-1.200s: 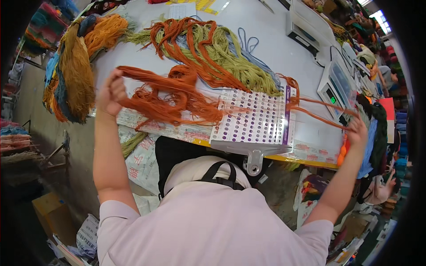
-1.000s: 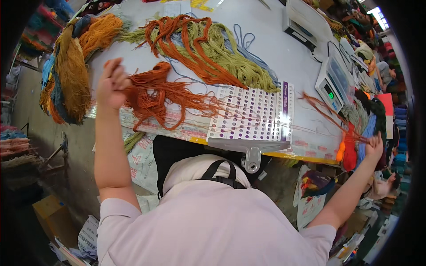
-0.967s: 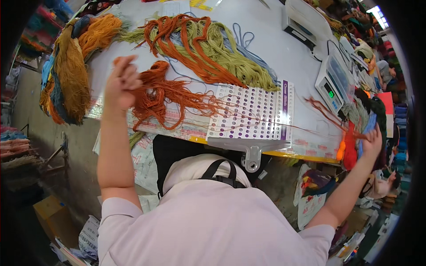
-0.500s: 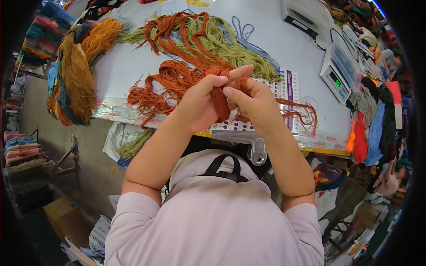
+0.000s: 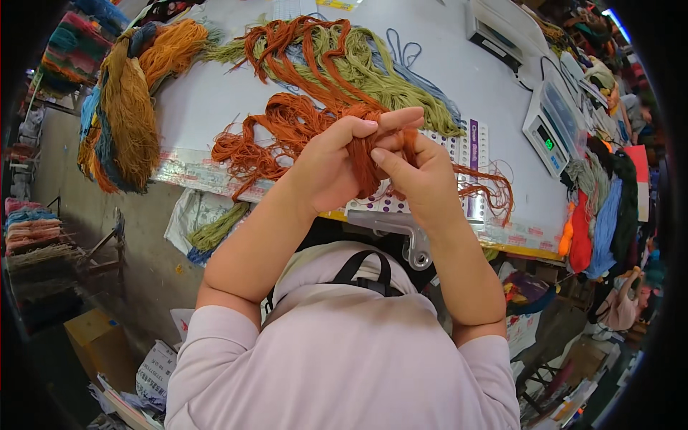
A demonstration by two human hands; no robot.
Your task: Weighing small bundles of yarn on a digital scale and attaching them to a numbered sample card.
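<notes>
Over the table's near edge, my left hand [image 5: 326, 168] is closed round a bundle of rust-orange embroidery thread [image 5: 364, 168], its index finger stretched out to the right. My right hand [image 5: 424, 175] meets it from the right, thumb and fingers pinching strands of the same thread. Part of the right fingers is hidden behind the thumb and the bundle. A tangled rust-orange heap [image 5: 290, 118] lies left of and beyond my hands, and loose strands [image 5: 494, 188] trail out on the right. Under my hands sits a white card with rows of holes [image 5: 473, 154].
Olive-green skeins [image 5: 373, 75] and blue thread [image 5: 433, 86] lie farther back. A digital scale [image 5: 548, 136] stands at right, with another device [image 5: 494, 36] behind it. Brown and orange hanks [image 5: 129, 115] hang over the left edge. A clear plastic bracket [image 5: 390, 228] juts from the near edge.
The whole view has shifted slightly. My hands keep nearly the same hold on the thread, with the right fingers drawn in a little closer.
</notes>
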